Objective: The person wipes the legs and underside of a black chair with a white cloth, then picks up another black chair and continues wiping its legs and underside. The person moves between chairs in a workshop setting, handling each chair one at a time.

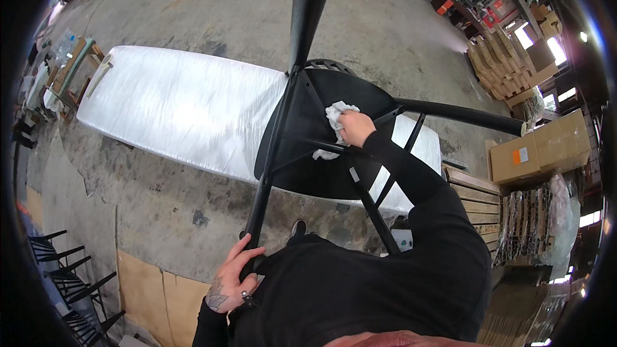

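A black wooden chair lies upside down, its round seat underside up and its legs pointing outward. My right hand is closed on a crumpled white cloth over the seat's underside, among the stretchers. Part of the cloth shows below a stretcher. My left hand is wrapped round the near-left leg close to its end, which is partly hidden by my fingers. Another leg rises toward the top and shows a bare wood end. A third leg reaches right.
The chair rests on a long table covered in clear plastic film. Cardboard boxes and stacked wooden slats stand at the right. Several black chairs are at the lower left. A pallet stack stands farther right.
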{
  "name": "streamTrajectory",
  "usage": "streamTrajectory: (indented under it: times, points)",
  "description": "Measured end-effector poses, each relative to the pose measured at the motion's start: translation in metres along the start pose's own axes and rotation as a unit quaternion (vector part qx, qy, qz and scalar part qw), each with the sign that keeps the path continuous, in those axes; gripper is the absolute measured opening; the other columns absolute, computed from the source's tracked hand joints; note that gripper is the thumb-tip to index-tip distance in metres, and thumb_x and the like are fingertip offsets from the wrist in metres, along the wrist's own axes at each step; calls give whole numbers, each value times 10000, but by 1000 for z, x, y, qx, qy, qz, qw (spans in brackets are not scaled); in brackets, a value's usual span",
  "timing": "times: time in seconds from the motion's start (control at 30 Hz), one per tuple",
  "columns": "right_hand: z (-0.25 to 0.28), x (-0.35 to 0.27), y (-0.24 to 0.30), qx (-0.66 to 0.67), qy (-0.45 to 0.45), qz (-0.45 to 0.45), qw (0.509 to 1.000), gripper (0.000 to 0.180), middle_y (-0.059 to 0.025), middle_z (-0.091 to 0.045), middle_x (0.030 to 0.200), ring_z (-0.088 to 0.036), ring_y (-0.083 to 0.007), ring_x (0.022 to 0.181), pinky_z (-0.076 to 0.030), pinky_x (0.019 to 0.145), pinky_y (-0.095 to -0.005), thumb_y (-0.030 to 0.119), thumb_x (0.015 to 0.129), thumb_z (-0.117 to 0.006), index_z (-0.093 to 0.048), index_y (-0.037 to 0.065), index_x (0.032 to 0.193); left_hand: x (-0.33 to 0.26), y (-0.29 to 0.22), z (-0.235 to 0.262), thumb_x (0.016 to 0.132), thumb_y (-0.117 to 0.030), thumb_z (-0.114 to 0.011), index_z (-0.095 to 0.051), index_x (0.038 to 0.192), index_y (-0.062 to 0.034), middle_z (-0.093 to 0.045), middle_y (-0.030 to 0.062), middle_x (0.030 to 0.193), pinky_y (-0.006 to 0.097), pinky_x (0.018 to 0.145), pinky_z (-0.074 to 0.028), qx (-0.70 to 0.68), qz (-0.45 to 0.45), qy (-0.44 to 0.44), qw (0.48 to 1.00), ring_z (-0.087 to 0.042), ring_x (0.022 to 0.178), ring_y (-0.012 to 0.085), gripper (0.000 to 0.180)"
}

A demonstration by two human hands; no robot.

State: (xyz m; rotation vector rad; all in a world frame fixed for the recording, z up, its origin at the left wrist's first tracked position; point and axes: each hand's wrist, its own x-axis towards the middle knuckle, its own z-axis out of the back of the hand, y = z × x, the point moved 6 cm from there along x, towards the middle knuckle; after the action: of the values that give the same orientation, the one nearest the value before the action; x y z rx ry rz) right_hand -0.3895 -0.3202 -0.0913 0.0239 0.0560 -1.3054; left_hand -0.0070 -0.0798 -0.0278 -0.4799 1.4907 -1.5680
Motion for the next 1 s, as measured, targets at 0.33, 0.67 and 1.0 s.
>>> streamTrajectory:
  times: [0.33,0.67,1.0]
  points:
    - [20,22,2,-6,-116,18,993,493,-87,-578,1109,-515,-303,1108,-424,879,-466,389,702,-780,-656,128,1101,3,0,-5,719,6,-542,-612,1280,-57,-340,219,1547,413,1115,-374,-18,27,11,999,-380,1420,373,569]
    - [65,-18,-108,-234,-21,-186,954,271,-131,-688,1031,-646,-319,1026,-505,832,-451,298,780,-687,-740,91,946,-3,4,-4,726,10,-502,-607,1285,-51,-373,201,1529,393,1090,-396,-37,-14,-37,999,-430,1388,352,572]
    - [2,-11,-11,-28,0,-42,999,306,-153,-719,887,-699,-328,857,-512,801,-432,242,694,-709,-729,112,970,-3,2,-3,741,-6,-500,-602,1281,-50,-409,204,1498,396,1076,-410,-27,-11,-47,998,-468,1355,343,551]
